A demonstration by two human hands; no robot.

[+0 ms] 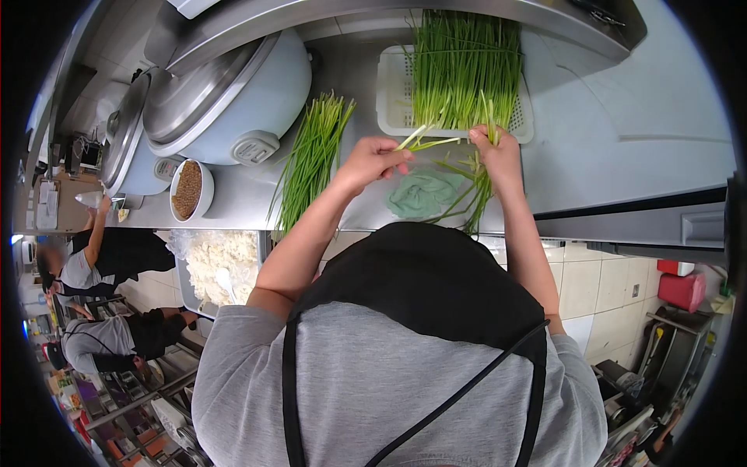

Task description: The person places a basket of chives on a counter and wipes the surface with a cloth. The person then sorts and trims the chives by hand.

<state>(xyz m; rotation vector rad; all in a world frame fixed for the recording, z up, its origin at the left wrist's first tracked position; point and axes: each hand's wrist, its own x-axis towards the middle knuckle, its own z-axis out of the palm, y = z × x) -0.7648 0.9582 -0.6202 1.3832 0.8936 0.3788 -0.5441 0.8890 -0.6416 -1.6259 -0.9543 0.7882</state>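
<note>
My left hand [372,163] pinches a few pale yellow-green chive leaves [426,142] over the steel counter. Closed round a small bunch of garlic chives [484,191] is my right hand [498,156]; the pale stem ends stick up above it and the green leaves hang down towards my apron. Just beyond both hands stands a white perforated basket [394,95] packed with upright chives [465,70]. A crumpled green cloth [424,194] lies between my forearms. To the left of my left hand, a loose pile of chives [313,159] rests on the counter.
Two large rice cookers [268,97] [136,167] stand at the left, near a white bowl of brown grainy food [205,204]. Below the counter edge is a tub of whitish food [210,268]. A steel shelf [350,31] overhangs the back. Two people [128,253] [109,342] work at the far left.
</note>
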